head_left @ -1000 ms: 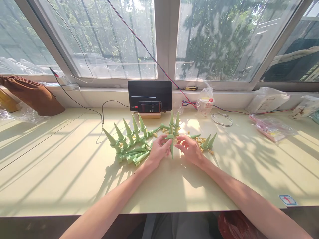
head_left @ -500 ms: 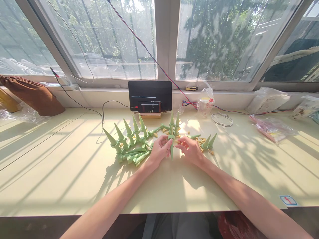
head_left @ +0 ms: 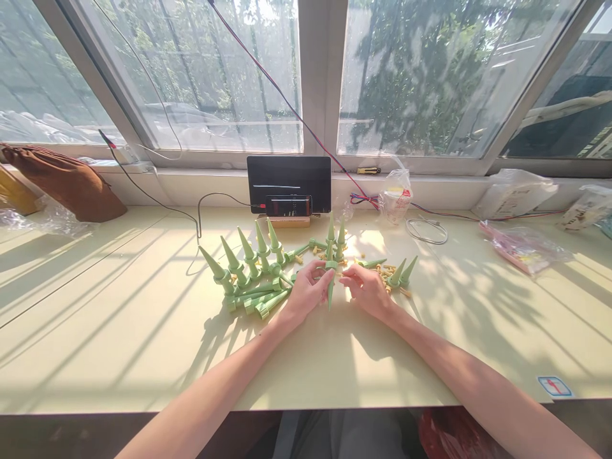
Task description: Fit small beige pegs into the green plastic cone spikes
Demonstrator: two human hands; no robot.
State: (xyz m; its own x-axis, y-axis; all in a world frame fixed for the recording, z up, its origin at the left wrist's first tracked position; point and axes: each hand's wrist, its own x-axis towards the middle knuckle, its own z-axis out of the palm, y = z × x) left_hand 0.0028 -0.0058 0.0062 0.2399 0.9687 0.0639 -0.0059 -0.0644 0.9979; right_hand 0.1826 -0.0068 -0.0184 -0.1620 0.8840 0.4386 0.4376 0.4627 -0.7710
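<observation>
Near the middle of the table, my left hand is closed around a green plastic watering spike, its tip pointing down. Close on its right, my right hand has thumb and fingers pinched together toward the spike's collar. A small yellowish piece seems to be at those fingertips, mostly hidden. Left of my hands, several green spikes stand upright, and others lie on their sides. Two more upright spikes are just beyond my hands. Small yellow valve pieces lie scattered by my right hand, beside two short green cones.
At the back, a dark tablet and a phone rest on a wooden stand. A bagged cup, a coiled cable and a pink plastic packet are to the right. A brown bag lies far left.
My right hand has come slightly closer to the spike, its fingertips now near the collar. My left hand keeps its hold on the spike in nearly the same place.
</observation>
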